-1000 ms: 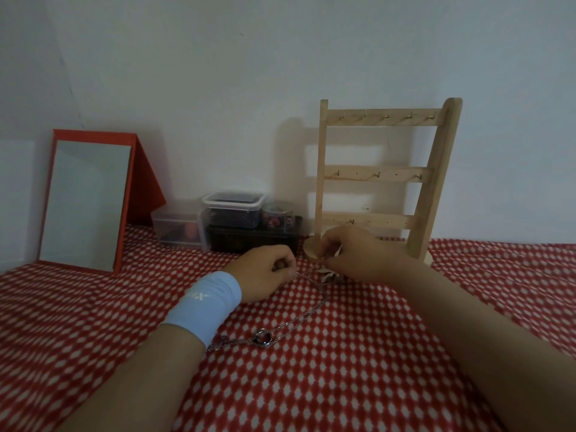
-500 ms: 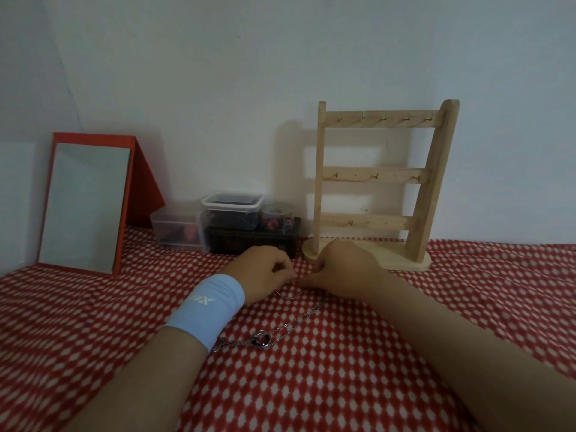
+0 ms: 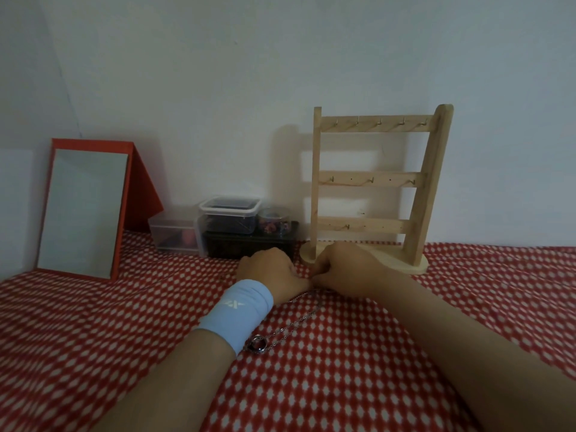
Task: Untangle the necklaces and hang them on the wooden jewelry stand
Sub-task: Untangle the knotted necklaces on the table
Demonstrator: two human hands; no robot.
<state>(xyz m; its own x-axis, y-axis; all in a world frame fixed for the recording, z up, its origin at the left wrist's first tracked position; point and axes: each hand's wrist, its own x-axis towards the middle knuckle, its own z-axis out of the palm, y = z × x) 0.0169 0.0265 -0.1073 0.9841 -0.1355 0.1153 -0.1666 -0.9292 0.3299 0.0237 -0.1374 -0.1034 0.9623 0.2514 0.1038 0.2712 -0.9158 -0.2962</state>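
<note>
Head cam, your left hand & right hand fists pinched together on necklace chain, ring pendant on red cloth by wristband w/ white X-like logo, wooden stand just behind, hooks bare.

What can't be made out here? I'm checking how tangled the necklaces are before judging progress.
Head view only:
- Fingertips and any knot: hidden behind the left hand and right hand.
- Chain: too thin to count strands; its upper end vanishes under the hands.
- Ring pendant: too small for detail.
- Stand: its base is partly hidden by the hands.
</note>
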